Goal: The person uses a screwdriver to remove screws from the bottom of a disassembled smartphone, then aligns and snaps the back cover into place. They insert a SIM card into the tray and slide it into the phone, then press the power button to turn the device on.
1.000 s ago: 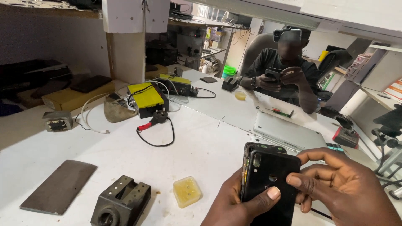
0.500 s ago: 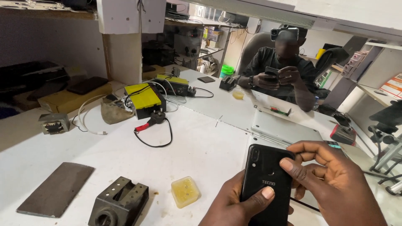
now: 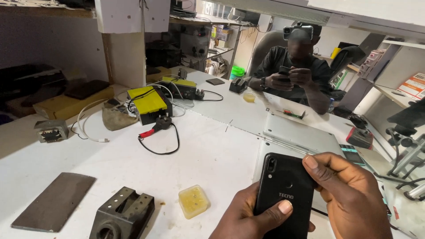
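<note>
A black smartphone point(image 3: 283, 186) is held back-side up over the white worktable point(image 3: 208, 155), its camera lens at the upper left. My left hand point(image 3: 252, 217) grips it from below, thumb across the lower back. My right hand point(image 3: 349, 194) holds its right edge, fingers curled over the top corner. A mirror at the back shows a reflection of a person point(image 3: 294, 73) holding the phone.
A small yellowish square pad point(image 3: 193, 201) lies left of the phone. A black metal block point(image 3: 121, 214) and a dark flat slab point(image 3: 53, 207) sit at the front left. A yellow-topped box point(image 3: 148, 104) with cables and a black plug point(image 3: 161, 124) is farther back. A grey laptop point(image 3: 301, 135) lies right.
The phone has tilted from nearly upright to lying flatter, back toward the camera, and both hands have shifted slightly with it. The view has drifted a little.
</note>
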